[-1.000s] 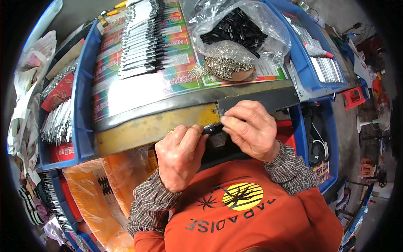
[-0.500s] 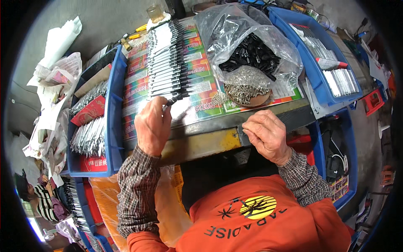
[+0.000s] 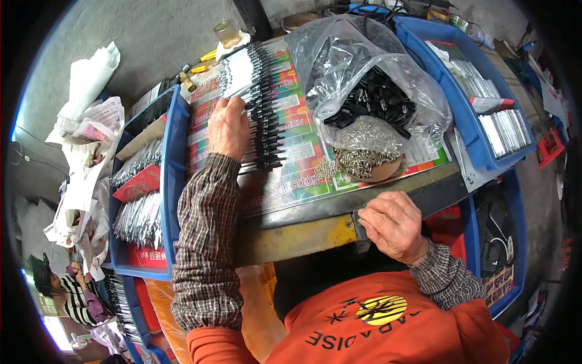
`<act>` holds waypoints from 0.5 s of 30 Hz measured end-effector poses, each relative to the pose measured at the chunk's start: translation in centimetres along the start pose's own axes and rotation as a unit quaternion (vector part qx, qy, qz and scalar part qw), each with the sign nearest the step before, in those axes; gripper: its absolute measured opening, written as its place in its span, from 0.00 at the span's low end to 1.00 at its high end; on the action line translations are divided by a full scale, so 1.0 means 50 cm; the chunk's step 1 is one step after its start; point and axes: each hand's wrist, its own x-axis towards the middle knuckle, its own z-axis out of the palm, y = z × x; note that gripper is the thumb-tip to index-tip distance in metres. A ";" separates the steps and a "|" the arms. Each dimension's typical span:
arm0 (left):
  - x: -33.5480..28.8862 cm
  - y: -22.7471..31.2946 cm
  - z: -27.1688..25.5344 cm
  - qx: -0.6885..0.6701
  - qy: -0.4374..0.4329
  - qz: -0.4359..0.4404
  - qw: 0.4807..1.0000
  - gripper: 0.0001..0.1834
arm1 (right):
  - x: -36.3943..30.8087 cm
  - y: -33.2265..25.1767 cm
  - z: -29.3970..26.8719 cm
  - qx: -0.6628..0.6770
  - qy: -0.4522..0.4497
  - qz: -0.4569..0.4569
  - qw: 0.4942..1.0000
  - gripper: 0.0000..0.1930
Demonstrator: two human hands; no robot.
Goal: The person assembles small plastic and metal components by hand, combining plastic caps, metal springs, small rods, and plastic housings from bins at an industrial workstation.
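A long row of slim pens [image 3: 262, 115], silvery white barrels with black ends, lies side by side on the printed sheet. My left hand [image 3: 229, 126] rests on the left ends of this row, its fingers curled down onto the pens; its fingertips are partly hidden. Just off the table's front edge, my right hand [image 3: 394, 225] is closed, thumb and fingers pinched together. Whatever small thing it may hold is too small to make out. Closest to that hand on the table is a round dish [image 3: 388, 171] heaped with small silvery metal parts [image 3: 367, 145].
An open clear plastic bag [image 3: 321, 54] holds black plastic pieces [image 3: 376, 100]. Blue bins with bundled pens flank the table, one left [image 3: 176, 151] and one right [image 3: 424, 57]. A glass jar [image 3: 227, 34] and yellow-handled tools [image 3: 208, 56] lie at the back. Another person [image 3: 73, 294] sits far left.
My left hand has moved away from me along the row, from its nearest pen to about its middle. My right hand keeps its pinch near the table edge. The view has shifted slightly.
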 end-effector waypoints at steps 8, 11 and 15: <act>0.052 -0.019 0.045 0.030 -0.031 -0.053 0.998 0.07 | -0.006 0.005 -0.001 -0.004 -0.008 -0.010 1.000 0.14; 0.055 -0.039 0.060 0.020 -0.012 -0.032 0.999 0.07 | -0.006 0.005 -0.002 -0.001 -0.012 -0.016 1.000 0.15; 0.062 -0.048 0.069 0.004 -0.010 -0.022 1.000 0.07 | -0.005 0.004 -0.004 -0.003 -0.016 -0.016 1.000 0.15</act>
